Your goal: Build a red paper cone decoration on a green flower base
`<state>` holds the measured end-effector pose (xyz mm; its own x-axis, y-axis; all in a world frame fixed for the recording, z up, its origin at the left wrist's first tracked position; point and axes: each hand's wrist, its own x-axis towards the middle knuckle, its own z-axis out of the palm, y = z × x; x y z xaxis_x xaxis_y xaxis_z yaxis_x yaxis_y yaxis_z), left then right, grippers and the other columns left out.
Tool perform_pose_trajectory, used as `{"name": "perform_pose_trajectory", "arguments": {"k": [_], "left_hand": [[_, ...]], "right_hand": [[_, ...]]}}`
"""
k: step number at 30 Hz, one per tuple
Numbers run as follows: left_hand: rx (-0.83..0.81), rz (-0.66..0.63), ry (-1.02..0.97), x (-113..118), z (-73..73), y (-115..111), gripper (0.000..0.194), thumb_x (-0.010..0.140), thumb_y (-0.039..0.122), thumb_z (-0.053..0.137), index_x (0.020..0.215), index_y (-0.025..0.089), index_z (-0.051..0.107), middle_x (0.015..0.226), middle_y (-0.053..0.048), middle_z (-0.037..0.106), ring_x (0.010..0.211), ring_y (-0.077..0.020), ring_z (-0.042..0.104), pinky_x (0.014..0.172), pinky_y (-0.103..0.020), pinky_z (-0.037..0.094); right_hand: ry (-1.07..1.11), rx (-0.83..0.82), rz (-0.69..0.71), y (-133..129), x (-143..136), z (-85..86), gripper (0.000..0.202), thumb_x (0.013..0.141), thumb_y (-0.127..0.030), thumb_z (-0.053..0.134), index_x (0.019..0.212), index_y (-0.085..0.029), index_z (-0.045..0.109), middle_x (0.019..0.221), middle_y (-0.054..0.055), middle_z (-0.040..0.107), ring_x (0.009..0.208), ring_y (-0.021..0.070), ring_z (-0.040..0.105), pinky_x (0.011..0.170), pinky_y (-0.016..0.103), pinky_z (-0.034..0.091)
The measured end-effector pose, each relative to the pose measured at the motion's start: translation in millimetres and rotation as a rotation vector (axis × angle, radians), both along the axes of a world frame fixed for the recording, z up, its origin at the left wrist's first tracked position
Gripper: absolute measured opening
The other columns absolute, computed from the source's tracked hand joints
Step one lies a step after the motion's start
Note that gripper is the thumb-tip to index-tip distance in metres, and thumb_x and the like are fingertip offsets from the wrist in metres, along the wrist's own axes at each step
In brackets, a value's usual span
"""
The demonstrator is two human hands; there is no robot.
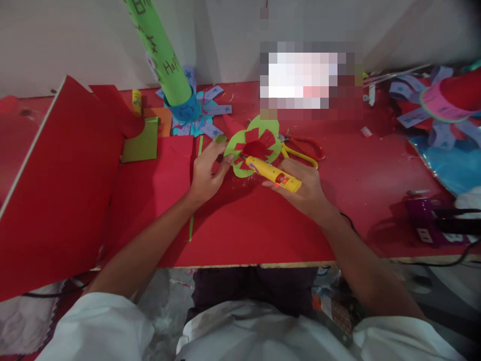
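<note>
My left hand point(209, 169) pinches the left edge of a green paper flower point(244, 170). Red paper tabs point(266, 139) fan out around a red hollow centre on the flower. My right hand point(306, 188) is wrapped round a yellow hot glue gun point(272, 173) with a small red light showing. The nozzle points left and reaches the red tabs on the near left side of the flower; whether it touches them I cannot tell. Just right of the flower lies a hand tool with one red and one yellow handle point(306, 144), its head partly hidden.
Behind stands a green paper tube point(165, 60) with writing, on a blue-petalled base. A red board point(56, 195) leans at left beside red paper sheets point(171, 170). A similar pink-banded paper piece point(443, 103) and a purple box point(424, 220) with cables sit at right. A patch behind is pixelated.
</note>
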<state>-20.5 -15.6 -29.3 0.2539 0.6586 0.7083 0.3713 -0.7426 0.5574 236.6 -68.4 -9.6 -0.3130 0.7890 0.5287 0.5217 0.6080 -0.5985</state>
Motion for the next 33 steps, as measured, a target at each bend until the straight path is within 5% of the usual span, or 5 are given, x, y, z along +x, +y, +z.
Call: {"name": "perform_pose_trajectory", "arguments": {"k": [8,15,20,33], "left_hand": [[-0.073,-0.029,-0.048,-0.6,-3.4,-0.4,0.022,0.106,0.039,0.058,0.120,0.025,0.066,0.099,-0.003,0.069,0.082,-0.0139,0.066,0.071,-0.027,0.054],[-0.133,-0.006,-0.057,-2.2,-9.2,0.3,0.028,0.105,0.044,0.057,0.121,0.023,0.066,0.101,-0.005,0.071,0.081,-0.0146,0.068,0.073,-0.029,0.057],[-0.138,0.010,-0.062,-0.9,-4.6,-1.3,0.027,0.106,0.042,0.055,0.123,0.023,0.066,0.107,-0.007,0.073,0.089,-0.0166,0.071,0.079,-0.031,0.059],[-0.142,0.013,-0.057,0.2,-2.9,-0.3,0.023,0.107,0.042,0.054,0.099,0.022,0.061,0.078,0.000,0.060,0.067,-0.0117,0.056,0.065,-0.026,0.048]], "right_hand": [[-0.035,0.056,-0.015,1.0,-0.4,-5.1,0.039,0.095,-0.048,0.074,0.078,-0.024,0.048,0.071,-0.002,0.052,0.063,0.0146,0.051,0.059,0.031,0.034],[0.038,0.117,0.074,0.6,-2.0,0.4,0.023,0.095,-0.038,0.076,0.107,-0.024,0.061,0.092,0.004,0.069,0.081,0.0199,0.067,0.070,0.033,0.052],[0.064,0.035,0.015,1.1,1.4,2.4,0.020,0.095,-0.042,0.073,0.096,-0.025,0.063,0.084,0.002,0.067,0.072,0.0192,0.063,0.066,0.035,0.050],[-0.006,0.007,0.001,3.4,-5.3,-6.6,0.030,0.098,-0.054,0.067,0.098,-0.024,0.065,0.088,0.004,0.069,0.079,0.0211,0.067,0.069,0.034,0.049]]}}
